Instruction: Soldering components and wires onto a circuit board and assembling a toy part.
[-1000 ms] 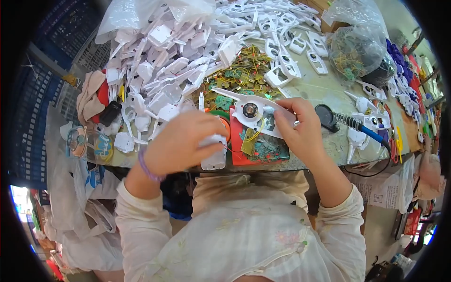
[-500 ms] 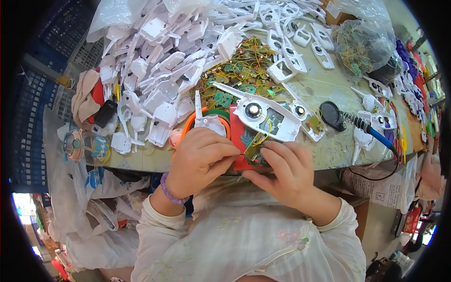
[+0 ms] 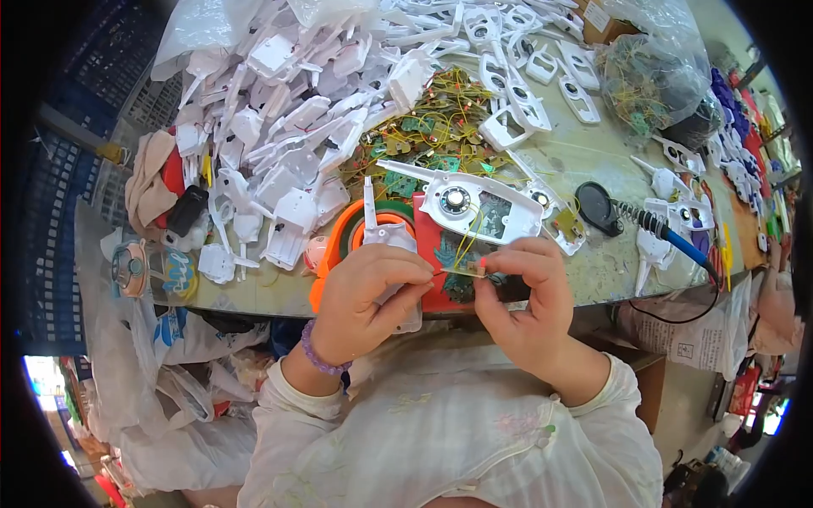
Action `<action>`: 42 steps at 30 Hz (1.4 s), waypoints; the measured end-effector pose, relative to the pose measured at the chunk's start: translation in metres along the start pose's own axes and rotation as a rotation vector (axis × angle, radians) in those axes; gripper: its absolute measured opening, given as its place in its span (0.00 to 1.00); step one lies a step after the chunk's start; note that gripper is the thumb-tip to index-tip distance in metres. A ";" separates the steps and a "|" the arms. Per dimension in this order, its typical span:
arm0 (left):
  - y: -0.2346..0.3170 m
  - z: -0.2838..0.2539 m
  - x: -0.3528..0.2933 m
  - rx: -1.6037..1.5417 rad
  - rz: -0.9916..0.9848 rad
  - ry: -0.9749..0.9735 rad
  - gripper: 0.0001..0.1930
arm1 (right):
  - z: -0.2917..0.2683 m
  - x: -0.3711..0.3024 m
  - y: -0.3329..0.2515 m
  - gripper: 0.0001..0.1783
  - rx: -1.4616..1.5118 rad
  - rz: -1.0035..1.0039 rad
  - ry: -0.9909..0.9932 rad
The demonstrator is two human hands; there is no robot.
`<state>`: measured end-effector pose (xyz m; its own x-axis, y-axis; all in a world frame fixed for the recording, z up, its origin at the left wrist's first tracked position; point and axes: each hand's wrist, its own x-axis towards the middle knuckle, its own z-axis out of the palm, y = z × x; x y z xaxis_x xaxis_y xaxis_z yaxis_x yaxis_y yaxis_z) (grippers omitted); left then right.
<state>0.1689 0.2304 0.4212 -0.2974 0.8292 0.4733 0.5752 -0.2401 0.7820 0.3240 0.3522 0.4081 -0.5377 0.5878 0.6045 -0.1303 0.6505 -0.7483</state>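
Observation:
My right hand (image 3: 533, 292) pinches a small circuit board (image 3: 462, 272) by its right end, between thumb and fingers. The board is seen nearly edge-on, and yellow wires run from it up to a white plastic housing (image 3: 500, 212) with a round metallic speaker. Thumb and forefinger of my left hand (image 3: 364, 292) are closed on a thin dark wire (image 3: 439, 273) at the board's left end. A second white housing piece (image 3: 388, 235) passes behind and under my left hand; whether the palm grips it is hidden. Beneath lies a red pad (image 3: 430, 241).
An orange tape ring (image 3: 326, 262) stands left of the red pad. Piled white housings (image 3: 288, 118) and wired circuit boards (image 3: 423, 127) cover the back. At the right is a blue-handled soldering iron (image 3: 682, 245) in a coiled holder beside a black round lid (image 3: 598, 208).
My right hand has lifted and tipped the circuit board from face-up to nearly edge-on. The speaker housing has turned slightly toward level. My left hand has shifted a little downward.

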 end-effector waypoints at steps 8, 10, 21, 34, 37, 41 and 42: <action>-0.004 -0.004 -0.001 0.292 0.178 0.017 0.10 | -0.019 0.034 -0.014 0.10 0.069 0.245 -0.294; -0.006 -0.001 -0.002 0.326 0.180 0.032 0.10 | -0.023 0.041 -0.010 0.11 0.038 0.246 -0.476; 0.000 0.006 -0.002 0.443 0.227 -0.024 0.10 | -0.022 0.051 0.001 0.09 -0.153 -0.025 -0.565; 0.002 0.031 -0.017 0.424 0.012 0.256 0.13 | -0.019 0.032 0.008 0.09 -0.302 -0.125 -0.366; 0.002 0.033 -0.017 0.419 -0.038 0.314 0.13 | -0.018 0.030 0.008 0.09 -0.311 -0.239 -0.240; 0.000 0.031 -0.019 0.426 -0.007 0.305 0.12 | -0.017 0.027 0.006 0.10 -0.301 -0.262 -0.252; 0.000 0.031 -0.019 0.425 -0.007 0.305 0.12 | -0.017 0.027 0.004 0.11 -0.294 -0.274 -0.279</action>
<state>0.1983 0.2302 0.4001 -0.4739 0.6302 0.6151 0.8124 0.0434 0.5815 0.3224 0.3789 0.4261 -0.7248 0.2504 0.6418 -0.0791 0.8952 -0.4385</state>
